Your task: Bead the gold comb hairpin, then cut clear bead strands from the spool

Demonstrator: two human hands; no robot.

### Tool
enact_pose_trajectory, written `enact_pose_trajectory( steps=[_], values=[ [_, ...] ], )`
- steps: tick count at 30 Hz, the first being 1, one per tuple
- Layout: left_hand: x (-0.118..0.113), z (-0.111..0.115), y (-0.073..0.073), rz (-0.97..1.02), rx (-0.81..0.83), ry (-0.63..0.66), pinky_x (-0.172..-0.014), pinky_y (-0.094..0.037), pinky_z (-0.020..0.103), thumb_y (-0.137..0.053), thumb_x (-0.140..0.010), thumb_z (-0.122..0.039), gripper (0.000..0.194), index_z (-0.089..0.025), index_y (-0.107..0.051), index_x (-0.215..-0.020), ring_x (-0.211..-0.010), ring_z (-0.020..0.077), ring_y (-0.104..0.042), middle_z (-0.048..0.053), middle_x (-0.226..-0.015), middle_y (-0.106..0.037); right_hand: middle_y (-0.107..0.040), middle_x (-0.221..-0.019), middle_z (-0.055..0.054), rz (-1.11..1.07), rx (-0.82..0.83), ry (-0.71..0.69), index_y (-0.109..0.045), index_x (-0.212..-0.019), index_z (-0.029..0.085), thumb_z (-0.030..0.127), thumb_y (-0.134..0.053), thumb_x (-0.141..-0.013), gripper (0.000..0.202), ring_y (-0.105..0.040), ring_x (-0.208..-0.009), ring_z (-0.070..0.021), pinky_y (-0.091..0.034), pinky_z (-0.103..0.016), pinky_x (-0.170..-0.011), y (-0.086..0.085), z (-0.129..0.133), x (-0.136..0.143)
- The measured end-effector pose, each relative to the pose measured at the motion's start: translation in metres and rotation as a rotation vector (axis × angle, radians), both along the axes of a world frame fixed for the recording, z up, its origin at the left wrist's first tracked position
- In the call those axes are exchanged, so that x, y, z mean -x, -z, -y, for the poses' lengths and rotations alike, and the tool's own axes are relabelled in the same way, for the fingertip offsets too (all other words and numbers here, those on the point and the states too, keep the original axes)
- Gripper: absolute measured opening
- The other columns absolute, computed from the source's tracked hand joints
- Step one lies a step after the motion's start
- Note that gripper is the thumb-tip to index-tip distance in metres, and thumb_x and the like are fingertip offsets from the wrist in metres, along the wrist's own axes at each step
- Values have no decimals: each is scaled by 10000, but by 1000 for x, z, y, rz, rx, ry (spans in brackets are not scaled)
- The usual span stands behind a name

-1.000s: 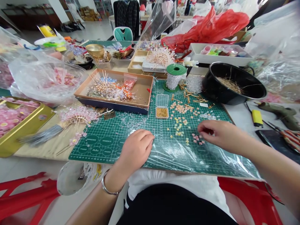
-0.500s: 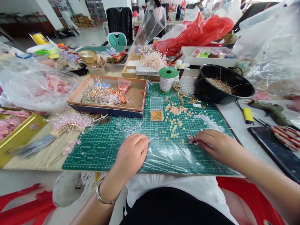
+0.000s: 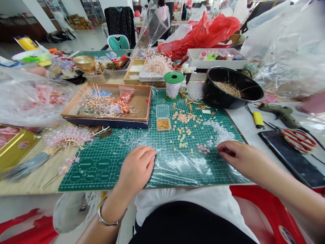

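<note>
My left hand [image 3: 137,166] rests on the green cutting mat [image 3: 162,173], its fingers closed together and the tips turned under; whatever they hold, if anything, is hidden. Over the mat's right side, my right hand [image 3: 235,154] has its fingers curled in and the thumb near them; I cannot make out anything between them. Just left of it lie small pink flower-shaped beads [image 3: 203,148]. Clear beads [image 3: 222,132] are spread beyond its fingers. Yellow beads [image 3: 182,139] and peach beads [image 3: 185,117] lie between the hands, near an open little box of gold beads [image 3: 164,124].
A shallow box of wired ornaments [image 3: 106,118] stands at the left, a green spool [image 3: 174,77] at the back. A black bowl [image 3: 232,101] sits back right. Beyond the mat's right edge are a glue gun [image 3: 279,113], red-handled pliers [image 3: 299,140] and a black phone-like slab [image 3: 279,152].
My right hand has moved off the pink beads to the right, leaving them in full view. My left hand stays on the mat. The whole view has shifted slightly.
</note>
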State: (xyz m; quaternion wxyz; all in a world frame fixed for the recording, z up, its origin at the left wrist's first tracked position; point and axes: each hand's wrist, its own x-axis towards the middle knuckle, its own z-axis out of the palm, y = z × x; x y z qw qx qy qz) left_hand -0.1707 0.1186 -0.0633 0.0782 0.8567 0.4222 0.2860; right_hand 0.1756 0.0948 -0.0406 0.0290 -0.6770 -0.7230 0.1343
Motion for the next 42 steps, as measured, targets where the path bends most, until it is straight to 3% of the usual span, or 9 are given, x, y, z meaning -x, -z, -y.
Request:
enact_pose_trajectory(
  steps=[6, 12, 20, 31, 39, 42],
  values=[
    [-1, 0, -1, -10, 5, -3, -871, -489, 390, -497, -886, -128, 189, -168, -641, -1002, -962, 199, -575, 55, -1000, -655, -694, -1016, 0, -41, -49, -34, -658, -1029, 255, 233, -477, -818, 279, -654, -885, -180, -520, -329, -777, 8, -9, 6],
    [-2, -1, 0, -6, 8, -9, -859, -495, 402, -493, -888, -138, 189, -181, -642, -994, -954, 207, -581, 53, -1000, -658, -683, -991, -42, -77, -67, -109, -656, -1068, 215, 197, -491, -793, 321, -643, -837, -172, -514, -296, -727, 11, -23, 16],
    [0, 0, 0, -12, 5, -13, -869, -487, 394, -497, -887, -130, 186, -158, -643, -998, -952, 196, -572, 56, -997, -654, -643, -983, -47, -135, -9, -232, -637, -1088, 222, 153, -444, -822, 336, -602, -889, -153, -487, -292, -816, 5, -22, 30],
    [0, 1, 0, -2, 9, -6, -868, -485, 391, -493, -890, -126, 185, -158, -639, -999, -949, 191, -573, 54, -996, -655, -601, -991, -67, -173, 34, -240, -604, -1107, 223, 260, -517, -821, 301, -588, -765, -144, -492, -301, -732, 10, -39, 40],
    [-5, 2, -4, -32, -62, -7, -868, -478, 385, -496, -869, -87, 237, -145, -623, -1060, -967, 202, -564, 67, -1041, -644, -584, -979, -54, -253, 58, -198, -603, -1013, 226, 345, -514, -835, 232, -561, -847, -170, -469, -332, -774, 7, -50, 48],
    [-17, 6, -13, -103, 37, 15, -783, -490, 370, -491, -867, -97, 240, -164, -624, -1055, -892, 199, -573, 57, -1004, -644, -586, -1014, -64, -292, 69, -176, -593, -1004, 217, 349, -467, -862, 231, -550, -906, -190, -437, -357, -820, -2, -38, 52]
  ],
)
